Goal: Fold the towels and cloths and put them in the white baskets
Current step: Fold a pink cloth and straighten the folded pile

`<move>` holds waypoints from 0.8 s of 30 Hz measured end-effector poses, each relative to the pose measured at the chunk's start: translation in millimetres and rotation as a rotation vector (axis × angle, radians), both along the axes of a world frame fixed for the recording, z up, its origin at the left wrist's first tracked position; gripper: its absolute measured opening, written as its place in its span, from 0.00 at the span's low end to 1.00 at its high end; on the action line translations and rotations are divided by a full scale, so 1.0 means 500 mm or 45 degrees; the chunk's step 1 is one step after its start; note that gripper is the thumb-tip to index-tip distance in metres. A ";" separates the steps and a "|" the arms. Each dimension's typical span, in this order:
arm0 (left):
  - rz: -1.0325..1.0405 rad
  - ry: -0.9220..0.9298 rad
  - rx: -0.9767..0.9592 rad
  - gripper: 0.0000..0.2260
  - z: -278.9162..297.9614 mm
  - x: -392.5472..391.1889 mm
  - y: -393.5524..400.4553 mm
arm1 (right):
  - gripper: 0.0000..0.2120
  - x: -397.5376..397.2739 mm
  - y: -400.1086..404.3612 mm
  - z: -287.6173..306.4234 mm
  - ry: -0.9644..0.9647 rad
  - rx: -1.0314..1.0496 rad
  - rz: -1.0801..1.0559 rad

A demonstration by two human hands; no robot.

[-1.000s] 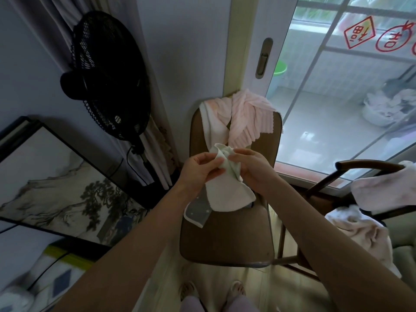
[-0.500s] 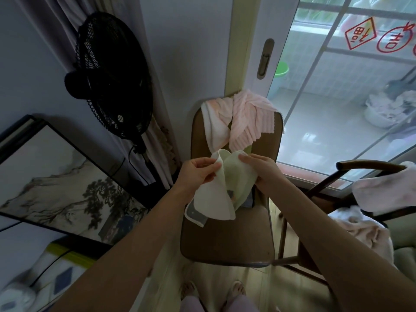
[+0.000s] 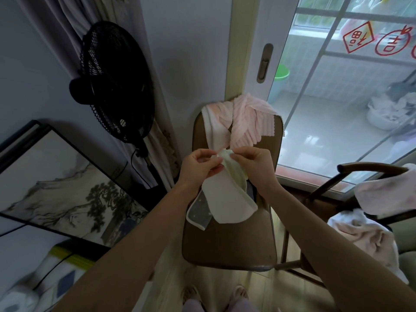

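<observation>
1. The left hand (image 3: 198, 166) and right hand (image 3: 254, 164) are pinching the top edge of a pale cloth (image 3: 227, 197), forearms reaching forward, fingers curled close together.
2. The cloth is hanging below both hands, above the brown chair (image 3: 229, 244) seat.
3. Pink towels (image 3: 245, 122) are draping over the chair's backrest, just beyond the hands.
4. A black fan (image 3: 114, 82) is standing to the left.

1. Glass door (image 3: 337, 113), upper right corner: red diamond-shaped sticker (image 3: 358, 37) with one Chinese character, apparently 福, seen upside down and possibly mirrored
2. Just right of it on the same glass: red round sticker (image 3: 389, 45), fruit-like outline with a stem, carrying the character 吉
3. A third red sticker (image 3: 414, 55) at the frame's right edge is cut off; unreadable
4. No other legible text, brand or number seen
</observation>
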State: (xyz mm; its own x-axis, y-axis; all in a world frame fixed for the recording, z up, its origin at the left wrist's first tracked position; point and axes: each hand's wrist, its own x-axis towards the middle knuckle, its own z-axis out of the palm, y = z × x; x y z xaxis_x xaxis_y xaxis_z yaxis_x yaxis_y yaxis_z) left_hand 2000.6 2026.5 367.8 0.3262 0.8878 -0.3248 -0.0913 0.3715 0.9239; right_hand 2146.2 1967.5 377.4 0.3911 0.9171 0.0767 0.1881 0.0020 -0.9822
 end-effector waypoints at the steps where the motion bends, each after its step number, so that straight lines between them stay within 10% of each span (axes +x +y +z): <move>1: -0.005 0.006 0.025 0.13 0.003 0.001 0.000 | 0.07 -0.001 0.002 -0.002 -0.103 0.031 0.023; 24: -0.303 0.452 0.698 0.01 -0.002 -0.044 0.050 | 0.01 -0.013 0.021 -0.049 0.206 -0.152 0.220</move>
State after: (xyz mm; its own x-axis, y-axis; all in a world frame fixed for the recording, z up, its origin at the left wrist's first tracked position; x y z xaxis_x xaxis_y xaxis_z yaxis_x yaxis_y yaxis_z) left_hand 1978.6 2051.4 366.7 0.4892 0.8717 0.0272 0.2774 -0.1851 0.9428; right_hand 2139.8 1978.2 352.9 0.2264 0.9702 -0.0866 0.0353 -0.0970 -0.9947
